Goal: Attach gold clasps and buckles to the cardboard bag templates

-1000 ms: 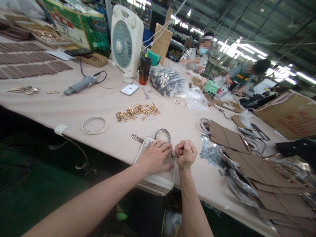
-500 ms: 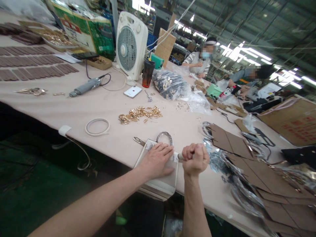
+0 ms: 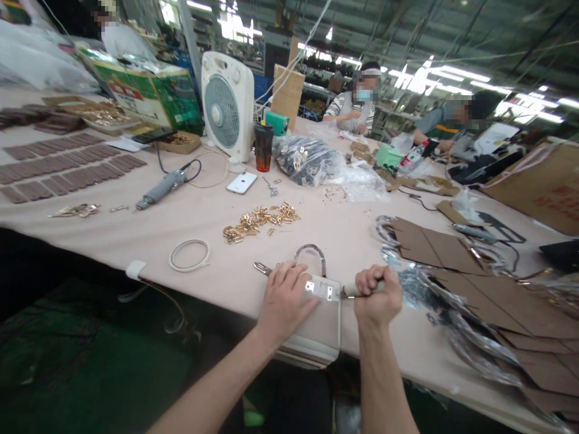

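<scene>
A small beige handbag lies at the near table edge, its wrapped handle arching toward the far side. My left hand rests flat on the bag's left part, fingers spread. My right hand is a fist around the handle of a thin tool whose tip points left at the bag's metal plate. A metal clasp piece sticks out beside my left fingers.
A pile of gold fittings, a white ring, an electric screwdriver, a phone, a cup and a fan lie farther off. Brown cardboard pieces and wrapped hardware crowd the right. Two people sit at the far end.
My right hand slid right, away from my left, so the tool's shaft and the bag's metal plate now show. The view tilted up and shifted.
</scene>
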Motion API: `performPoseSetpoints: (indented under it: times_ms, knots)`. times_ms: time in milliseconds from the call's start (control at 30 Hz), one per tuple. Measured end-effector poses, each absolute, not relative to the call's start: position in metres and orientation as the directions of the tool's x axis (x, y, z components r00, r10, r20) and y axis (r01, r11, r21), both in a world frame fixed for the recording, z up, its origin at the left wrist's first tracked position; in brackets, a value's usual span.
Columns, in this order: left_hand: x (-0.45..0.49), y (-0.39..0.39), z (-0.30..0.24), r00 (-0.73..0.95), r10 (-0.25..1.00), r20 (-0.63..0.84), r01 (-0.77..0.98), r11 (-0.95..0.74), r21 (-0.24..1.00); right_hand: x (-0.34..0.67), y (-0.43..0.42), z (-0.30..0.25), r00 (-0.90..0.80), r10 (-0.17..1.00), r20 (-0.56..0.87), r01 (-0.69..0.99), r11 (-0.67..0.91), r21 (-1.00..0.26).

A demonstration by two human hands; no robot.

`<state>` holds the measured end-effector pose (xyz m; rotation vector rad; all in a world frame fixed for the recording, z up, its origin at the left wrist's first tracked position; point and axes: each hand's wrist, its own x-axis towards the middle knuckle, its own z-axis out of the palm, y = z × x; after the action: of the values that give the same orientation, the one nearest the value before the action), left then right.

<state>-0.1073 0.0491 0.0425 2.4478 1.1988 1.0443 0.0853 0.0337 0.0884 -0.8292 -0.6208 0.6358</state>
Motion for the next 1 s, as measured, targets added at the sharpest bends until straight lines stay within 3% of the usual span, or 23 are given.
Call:
performPoseSetpoints:
  times_ms: [133, 333, 600, 1000]
  knots:
    - [-0.111, 0.051, 0.045, 0.365, 0.817, 0.447, 0.578, -0.575, 0.579, 0.083, 0.039, 0.109, 0.562, 0.798, 0.22, -0.402, 0.495, -0.77]
    - [-0.112, 0.054, 0.042, 0.367, 0.814, 0.451, 0.522, -0.581, 0.624, 0.049, 0.067, 0.094, 0.355, 0.917, 0.179, -0.516, 0.352, -0.781]
    - [-0.121, 0.065, 0.029, 0.395, 0.794, 0.461, 0.454, -0.605, 0.654, 0.044, 0.086, 0.079, 0.266, 0.957, 0.119, -0.544, 0.25, -0.801]
    - [-0.122, 0.072, 0.029, 0.415, 0.805, 0.423, 0.484, -0.589, 0.647, 0.045, 0.1, 0.076, 0.203, 0.978, 0.044, -0.538, 0.149, -0.83]
